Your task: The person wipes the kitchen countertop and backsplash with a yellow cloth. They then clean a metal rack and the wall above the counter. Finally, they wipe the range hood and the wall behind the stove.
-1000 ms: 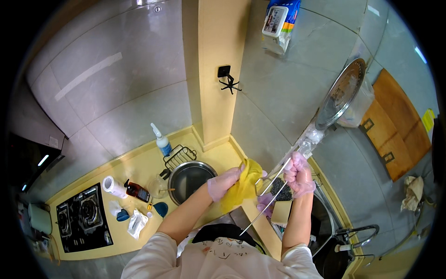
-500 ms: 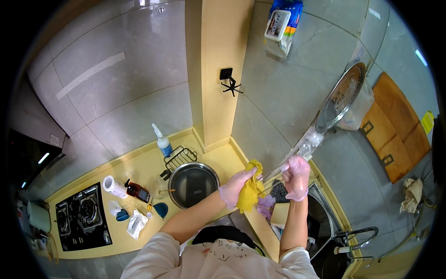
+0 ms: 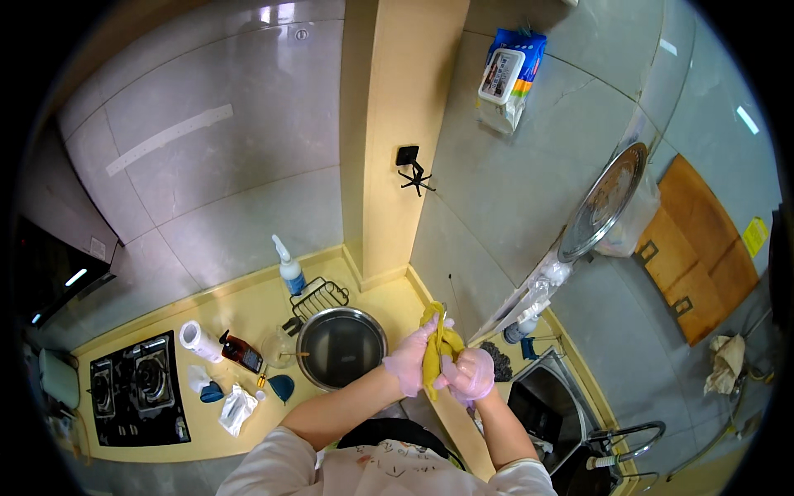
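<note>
My hands meet over the counter's corner, both in thin pink translucent gloves. In my left hand (image 3: pixel 406 364) a bunched yellow cloth (image 3: pixel 432 368) is gripped. My right hand (image 3: pixel 470 374) is closed against the cloth's right side, fingers curled. A thin shiny edge shows at the top of the cloth between the hands; I cannot make out what it belongs to. A round steel basin (image 3: pixel 341 347) stands just left of my left hand. Behind my right hand lies a dark grey scouring pad (image 3: pixel 499 364), near the steel sink (image 3: pixel 571 405).
A wire rack (image 3: pixel 318 296) and a white spray bottle (image 3: pixel 289 269) stand behind the basin. To the left are a brown pump bottle (image 3: pixel 241 351), a paper roll (image 3: pixel 201 341) and a black gas hob (image 3: pixel 139 388). A faucet (image 3: pixel 637 442) reaches over the sink; a cutting board (image 3: pixel 695 248) hangs right.
My right hand has come down and left from near the wall to meet the cloth. The cloth and my left hand have shifted slightly downward. The view has tilted a little.
</note>
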